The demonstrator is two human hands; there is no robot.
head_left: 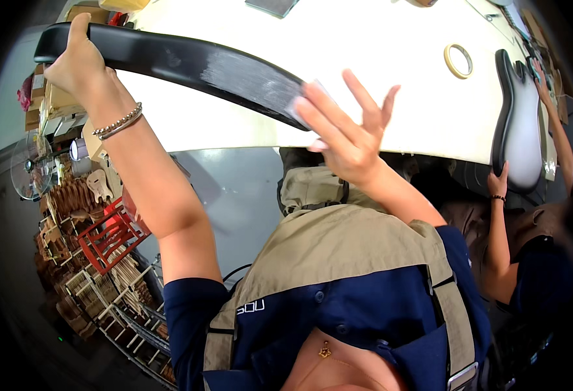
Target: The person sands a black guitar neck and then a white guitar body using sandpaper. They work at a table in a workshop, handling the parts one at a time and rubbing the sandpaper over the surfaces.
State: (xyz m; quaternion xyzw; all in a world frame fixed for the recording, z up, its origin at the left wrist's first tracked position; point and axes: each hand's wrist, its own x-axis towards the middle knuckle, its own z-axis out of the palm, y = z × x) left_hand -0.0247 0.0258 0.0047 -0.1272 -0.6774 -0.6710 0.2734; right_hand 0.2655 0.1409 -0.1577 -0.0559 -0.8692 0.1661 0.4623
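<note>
A glossy black guitar body (162,55) is held up on its side, its long curved edge facing me. My left hand (83,60) is closed round its far left end, thumb over the upper side. A dull, whitish scuffed patch (247,77) covers the right half of the edge. At the right end, my right hand (348,127) presses a small pale pad or folded sheet (301,98) on the edge with some fingers; the others are spread. The pad is blurred and partly hidden by the fingers, so its exact kind cannot be told.
The white table (391,39) carries a tape roll (458,61) and a dark flat piece (272,5). At right, a co-worker's hands (499,180) hold another guitar body (521,130). Lower left are a red chair-like frame (112,236), a fan (31,166) and wooden racks (114,287).
</note>
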